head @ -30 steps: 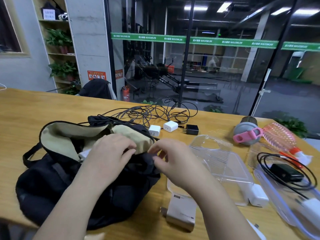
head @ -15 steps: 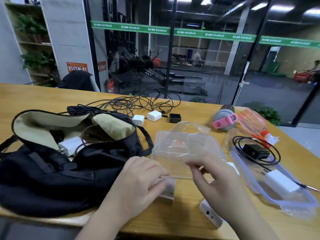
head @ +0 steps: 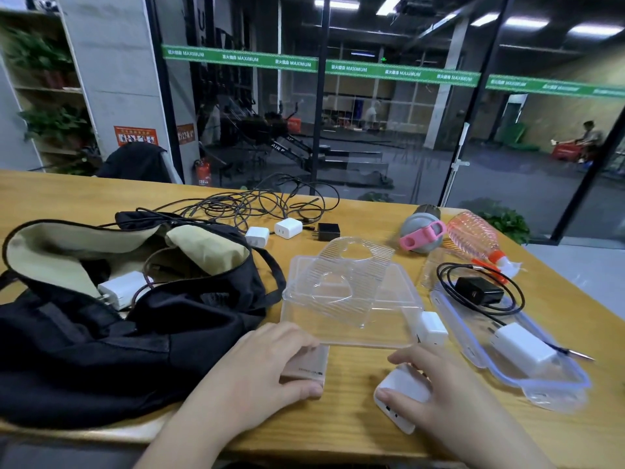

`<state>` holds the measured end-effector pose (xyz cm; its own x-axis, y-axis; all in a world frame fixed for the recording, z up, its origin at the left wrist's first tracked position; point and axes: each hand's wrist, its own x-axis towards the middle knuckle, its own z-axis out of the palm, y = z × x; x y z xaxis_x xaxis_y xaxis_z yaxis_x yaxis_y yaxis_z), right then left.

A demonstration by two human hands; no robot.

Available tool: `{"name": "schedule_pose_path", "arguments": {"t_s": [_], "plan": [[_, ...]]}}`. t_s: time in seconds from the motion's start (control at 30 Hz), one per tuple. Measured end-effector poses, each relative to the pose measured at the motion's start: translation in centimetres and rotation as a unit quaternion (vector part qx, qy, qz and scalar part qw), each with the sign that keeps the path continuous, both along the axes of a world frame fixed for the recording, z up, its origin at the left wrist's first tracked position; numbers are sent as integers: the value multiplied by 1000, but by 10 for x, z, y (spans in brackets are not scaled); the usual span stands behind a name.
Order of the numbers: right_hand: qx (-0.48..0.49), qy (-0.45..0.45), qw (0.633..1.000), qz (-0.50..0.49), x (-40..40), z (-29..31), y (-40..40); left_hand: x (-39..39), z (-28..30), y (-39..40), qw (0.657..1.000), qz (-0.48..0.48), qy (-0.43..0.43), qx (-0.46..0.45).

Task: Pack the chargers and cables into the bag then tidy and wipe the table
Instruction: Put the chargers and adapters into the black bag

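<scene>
So the black bag [head: 101,350] slumps open on the wooden table [head: 50,198], mouth facing up, a white charger [head: 118,289] inside. The left hand [head: 260,374] grips a beige power bank [head: 307,365], long axis running away from the person, its small print unreadable. The right hand [head: 449,397] curls around a white charger brick [head: 399,399] angled toward the left. Green strips on the glass read "MAXIMUM".

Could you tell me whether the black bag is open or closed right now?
Open: the black bag gapes, showing its beige lining and a white charger inside.
</scene>
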<state>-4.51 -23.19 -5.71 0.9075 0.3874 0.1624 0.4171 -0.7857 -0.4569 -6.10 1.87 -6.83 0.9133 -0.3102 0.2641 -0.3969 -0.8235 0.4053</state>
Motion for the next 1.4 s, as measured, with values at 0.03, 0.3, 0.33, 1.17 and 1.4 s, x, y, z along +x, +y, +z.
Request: {"name": "schedule_pose_path", "arguments": {"t_s": [0.03,0.3,0.33,1.17,1.4], "plan": [[-5,0,1000,4,0,-1,0,0,1,1,1000,0,7,-1],[-9,8,1000,11,-1,-5,-4,-3,6,4,997,1,70,-23],[-11,11,1000,12,-1,-5,-4,-3,6,4,997,4,72,-24],[67,-25,995,62,-19,32,22,-24,17,22,983,39,-129,-123],[85,-66,983,146,-15,51,83,-25,34,63,963,86,-234,-106]]}}
